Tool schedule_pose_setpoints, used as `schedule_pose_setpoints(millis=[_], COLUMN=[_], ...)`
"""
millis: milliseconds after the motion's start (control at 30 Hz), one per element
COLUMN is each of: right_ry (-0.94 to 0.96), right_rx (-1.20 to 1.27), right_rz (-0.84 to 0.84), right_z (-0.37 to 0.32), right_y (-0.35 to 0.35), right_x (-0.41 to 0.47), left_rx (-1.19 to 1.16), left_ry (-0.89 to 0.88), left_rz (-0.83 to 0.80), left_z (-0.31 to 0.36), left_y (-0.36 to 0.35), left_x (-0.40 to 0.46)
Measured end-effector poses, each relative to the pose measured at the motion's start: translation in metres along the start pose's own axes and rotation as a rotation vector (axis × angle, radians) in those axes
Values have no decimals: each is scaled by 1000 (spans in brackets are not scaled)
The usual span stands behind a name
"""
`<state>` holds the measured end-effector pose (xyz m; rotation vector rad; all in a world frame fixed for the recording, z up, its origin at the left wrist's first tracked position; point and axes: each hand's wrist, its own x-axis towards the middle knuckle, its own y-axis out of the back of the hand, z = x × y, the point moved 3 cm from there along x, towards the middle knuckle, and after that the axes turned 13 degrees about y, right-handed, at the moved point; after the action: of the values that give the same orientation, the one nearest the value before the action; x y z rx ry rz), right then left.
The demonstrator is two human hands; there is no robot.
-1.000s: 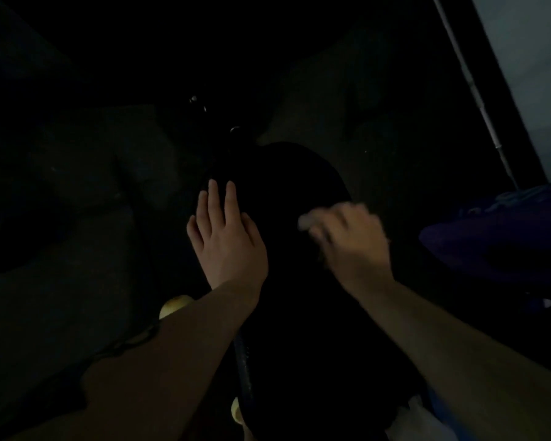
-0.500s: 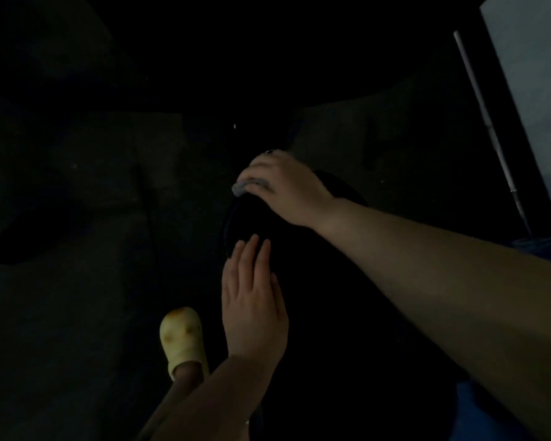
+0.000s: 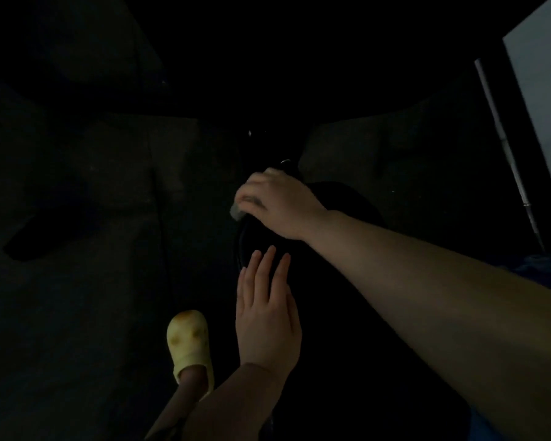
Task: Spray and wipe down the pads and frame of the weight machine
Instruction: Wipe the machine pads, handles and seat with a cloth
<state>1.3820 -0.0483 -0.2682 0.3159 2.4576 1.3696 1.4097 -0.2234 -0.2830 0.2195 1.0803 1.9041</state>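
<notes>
The scene is very dark. A long black pad (image 3: 337,313) of the weight machine runs from the bottom of the view up to a rounded far end. My right hand (image 3: 277,205) reaches across to that far end and grips a small pale cloth (image 3: 236,212), pressed against the pad's upper left edge. My left hand (image 3: 268,316) lies flat on the pad's left side, fingers straight and pointing away from me. Little of the machine's frame can be made out.
My foot in a yellow clog (image 3: 188,342) stands on the dark floor just left of the pad. A thin metal bar (image 3: 506,154) slants down the right side beside a pale wall panel (image 3: 544,90). Blue fabric (image 3: 541,265) shows at the right edge.
My right hand has swept with the cloth from the pad's middle up to its far end. My left hand has stayed flat on the pad, appearing lower in view as the camera shifted.
</notes>
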Motion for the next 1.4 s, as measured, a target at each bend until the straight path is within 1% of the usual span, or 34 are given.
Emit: schedule_pose_setpoints(millis=[33, 67, 133, 200, 267, 333, 400, 467, 500, 567, 600, 667, 733, 767, 833, 900, 967, 1000, 1067, 1100, 1133, 1200, 1267, 1333, 1400], right_ry=[-5, -35, -143, -288, -502, -731, -867, -1024, -1088, -1151, -1140, -1020, -903, -876, -909, -956, -984, -1005, -1073, -1109, -1118, -1094, -1038, -966, -943], right_rx=[4, -1, 10, 81, 185, 278, 272, 336, 381, 407, 382, 301, 286, 304, 382, 457, 468, 485, 521, 536, 543, 551, 551, 541, 630], right_rz=[-25, -16, 66, 138, 191, 271, 310, 362, 373, 342, 324, 322, 354, 364, 383, 411, 433, 422, 331, 292, 287, 381, 462, 460, 423], right_z=[11, 25, 53, 75, 89, 90, 83, 77, 79, 86, 88, 85, 76, 71, 64, 52, 40, 41, 56, 64, 71, 77, 67, 49, 31], right_y=[6, 13, 29, 36, 38, 35, 24, 18, 16, 20, 24, 30, 32, 32, 24, 10, -2, -5, -1, 3, 6, 1, -6, -12, -16], right_x=[-6, -15, -42, -74, -101, -125, -146, -166, -166, -152, -140, -120, -120, -129, -162, -205, -237, -242, -230, -220, -210, -198, -210, -245, -290], left_rx=[-4, -9, -25, -35, -26, -8, 3, -10, -11, 11, 21, 24, 21, 19, 12, 29, 77, 92, 119, 141, 162, 179, 171, 175, 187], left_ry=[4, 5, 3, 0, -6, -6, 12, 24, 28, 33, 33, 32, 30, 30, 52, 61, -6, -46, -133, -175, -200, -195, -187, -211, -224], left_rz=[-5, -11, -23, -36, -43, -46, -42, -51, -53, -33, -23, -14, 0, 10, 6, -45, -120, -157, -214, -226, -225, -204, -200, -222, -235], left_z=[0, 0, -1, -3, -4, -2, -4, -2, -1, 0, 1, 4, 4, 6, 10, 20, 39, 49, 66, 73, 77, 76, 73, 71, 70], left_y=[0, 0, -1, -2, -2, -2, -1, 0, 1, 1, 0, 0, 3, 4, 5, 3, -4, -11, -27, -34, -40, -45, -45, -45, -44], left_x=[0, 0, 0, 0, 0, 0, -1, 1, 1, 1, 0, 0, -1, -1, -3, -9, -18, -24, -40, -49, -56, -63, -62, -61, -61])
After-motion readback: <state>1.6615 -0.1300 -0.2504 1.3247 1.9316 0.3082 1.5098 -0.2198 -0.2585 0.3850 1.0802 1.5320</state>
